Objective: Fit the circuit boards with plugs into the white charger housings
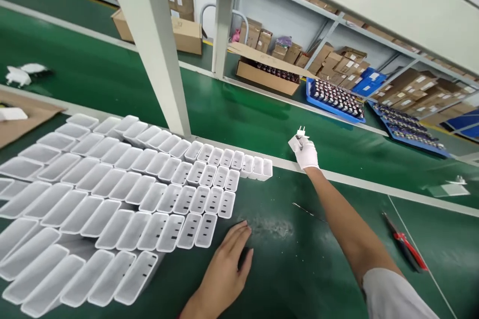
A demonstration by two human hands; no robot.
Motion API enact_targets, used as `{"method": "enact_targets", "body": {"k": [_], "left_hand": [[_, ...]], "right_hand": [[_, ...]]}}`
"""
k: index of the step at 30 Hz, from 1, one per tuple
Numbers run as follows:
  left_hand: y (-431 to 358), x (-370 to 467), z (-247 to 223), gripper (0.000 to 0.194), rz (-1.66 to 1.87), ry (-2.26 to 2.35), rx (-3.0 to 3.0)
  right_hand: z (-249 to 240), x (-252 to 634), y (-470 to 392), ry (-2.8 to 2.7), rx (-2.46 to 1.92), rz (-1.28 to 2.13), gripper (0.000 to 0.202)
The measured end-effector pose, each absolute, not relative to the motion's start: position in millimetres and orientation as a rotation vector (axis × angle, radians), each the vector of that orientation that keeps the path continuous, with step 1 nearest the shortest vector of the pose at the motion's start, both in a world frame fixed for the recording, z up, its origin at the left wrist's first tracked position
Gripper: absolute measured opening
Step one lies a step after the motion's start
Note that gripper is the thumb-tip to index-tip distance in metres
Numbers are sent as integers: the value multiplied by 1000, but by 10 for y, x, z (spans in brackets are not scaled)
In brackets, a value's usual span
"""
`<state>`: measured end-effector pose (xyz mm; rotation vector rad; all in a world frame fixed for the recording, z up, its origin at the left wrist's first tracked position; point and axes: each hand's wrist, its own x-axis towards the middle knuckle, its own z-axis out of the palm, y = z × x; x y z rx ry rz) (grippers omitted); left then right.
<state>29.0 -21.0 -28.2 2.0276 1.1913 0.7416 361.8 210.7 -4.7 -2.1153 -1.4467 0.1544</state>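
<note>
My left hand (227, 268) is bare and rests on the green tabletop, fingers loosely extended and thumb apart, holding nothing. It lies just right of many white open plastic housings (205, 230) standing in rows; several have small dark slots inside. My right hand (307, 154), in a white glove, reaches to the far edge of the table. Its fingers are closed on a white plug piece (301, 132) with two prongs pointing up and a flat whitish part beside it. A thin metal tool (303, 209) lies on the table below that hand.
Red-handled pliers (406, 246) lie at the right. Beyond the table are a white post (153, 39), an open carton (267, 77), blue trays of parts (335, 102) and shelves of boxes. Another plug piece (455, 188) is at the far right.
</note>
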Motion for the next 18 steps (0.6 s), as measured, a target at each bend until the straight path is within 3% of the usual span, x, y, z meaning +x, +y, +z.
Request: {"method": "enact_targets", "body": {"k": [4,9,13,18], "left_hand": [[-237,290,-383,37,609,1102,2200],[-257,263,-590,35,559,990,2387],[-171,283,-778,36,634,888,2488],[-45,320,-843,46,722,743,2655]], "right_hand": [[-2,3789,1637,-1494,-2134,79,61],[80,3880,81,-1623,-2177,96,43],[-2,3638,-1101,-1602,-2252,64,42],[-257,3434,-1818,-1485,-2258,-64,40]]}}
